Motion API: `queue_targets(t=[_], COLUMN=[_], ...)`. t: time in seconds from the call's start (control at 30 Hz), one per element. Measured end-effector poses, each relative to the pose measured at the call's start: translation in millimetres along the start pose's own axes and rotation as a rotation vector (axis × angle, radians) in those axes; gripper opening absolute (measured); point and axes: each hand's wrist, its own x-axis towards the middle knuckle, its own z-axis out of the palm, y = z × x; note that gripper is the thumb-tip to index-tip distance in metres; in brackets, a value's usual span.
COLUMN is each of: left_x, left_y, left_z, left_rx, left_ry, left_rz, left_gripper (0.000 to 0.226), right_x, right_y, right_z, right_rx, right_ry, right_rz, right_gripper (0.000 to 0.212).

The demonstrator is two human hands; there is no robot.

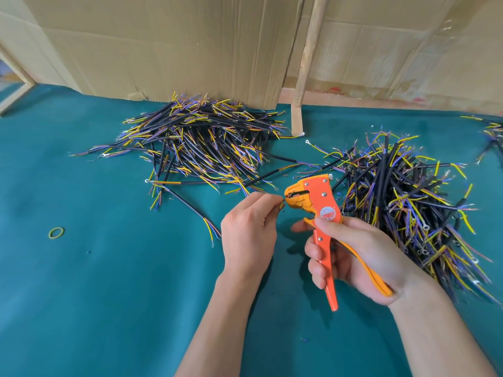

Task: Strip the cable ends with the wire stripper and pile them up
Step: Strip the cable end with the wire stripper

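My right hand (356,254) grips the handles of an orange and yellow wire stripper (318,202), its jaws pointing left. My left hand (249,232) pinches a short cable (281,204) whose thin wire end sits at the stripper's jaws; most of that cable is hidden by my fingers. A wide pile of black cables with yellow, blue and purple wire ends (201,142) lies at the back left. A second, denser cable pile (408,197) lies to the right of the stripper.
Everything rests on a teal cloth tabletop (109,295). Cardboard sheets (177,44) and a wooden slat (302,85) stand along the back. A yellow-green rubber band (56,232) lies at the left. Loose cables (190,208) stray in front of the left pile. More cables (492,134) lie at the far right edge.
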Motion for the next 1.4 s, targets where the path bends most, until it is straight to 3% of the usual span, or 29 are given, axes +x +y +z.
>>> queue_targets(t=[0.6,1.0,1.17,1.23,1.4], left_x=[0,1,0,0,1], left_y=[0,0,1,2,2], left_z=[1,3,4,4,3], left_rx=[-0.002,-0.116,-0.171,-0.208,-0.191], left_ry=[-0.021,0.021,-0.024,-0.020,-0.021], left_rz=[-0.009,-0.116,-0.256,-0.286,-0.271], left_gripper=[0.007,0.011,0.016,0.015,0.015], right_x=[0,7,13,12,9], right_y=[1,8,13,12,6], right_z=[-2,9,17,17,10], right_rx=[-0.001,0.074,0.034,0.033,0.118], right_ry=[0.018,0.061,0.152,0.113,0.057], right_rz=[0.024,-0.039,-0.101,-0.106,-0.112], right_gripper=[0.037,0.037,0.034,0.023,0.032])
